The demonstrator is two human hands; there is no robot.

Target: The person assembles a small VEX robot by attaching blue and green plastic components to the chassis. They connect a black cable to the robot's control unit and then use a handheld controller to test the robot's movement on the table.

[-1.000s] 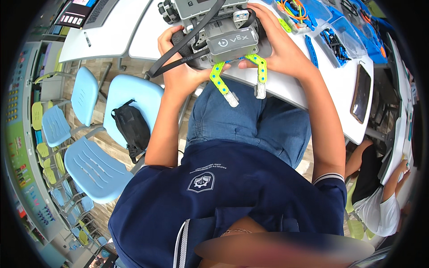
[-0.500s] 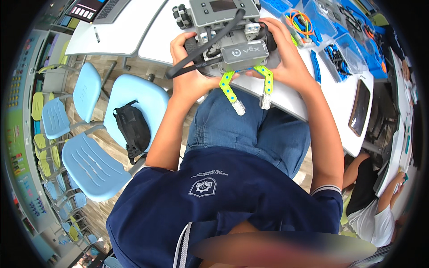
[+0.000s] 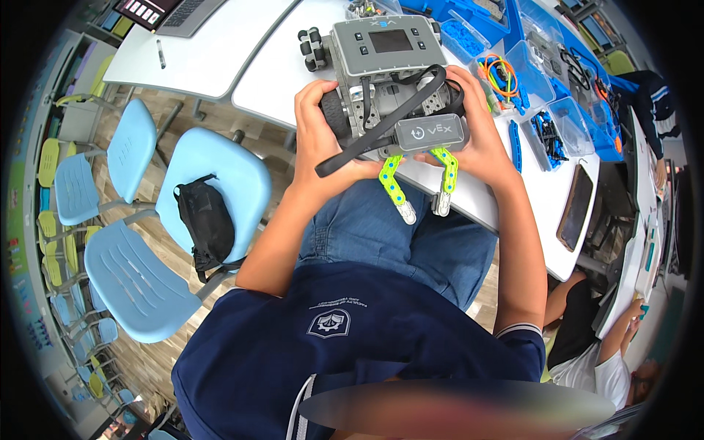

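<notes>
**Wheeled robot [image 3: 389,95] sat between left hand [image 3: 319,139] and right hand [image 3: 477,136], long axis from eleven to five o'clock**

The robot lay at twelve o'clock from the wearer's torso, over the near edge of the white counter [image 3: 275,84]; whether it rested there or was lifted could not be told. Its screen block [image 3: 359,62] stood at the eleven o'clock end, and its two lime-green prongs [image 3: 394,187] hung at the near end, tips between five and six.

Seen from the left hand, the body lay toward two o'clock; from the right, toward ten. Neither hand was nearer overall, as both were grasping its flanks: the left curled about the black wheel [image 3: 335,114], the right wrapped the opposite side, thumbs reaching in by the prong roots. The grey front box [image 3: 430,133] sat closer to the right hand, while the black strap [image 3: 356,150] bent down beside the left. A blue curved piece [image 3: 515,145] lay at three o'clock from the right hand, not touching it.
</notes>
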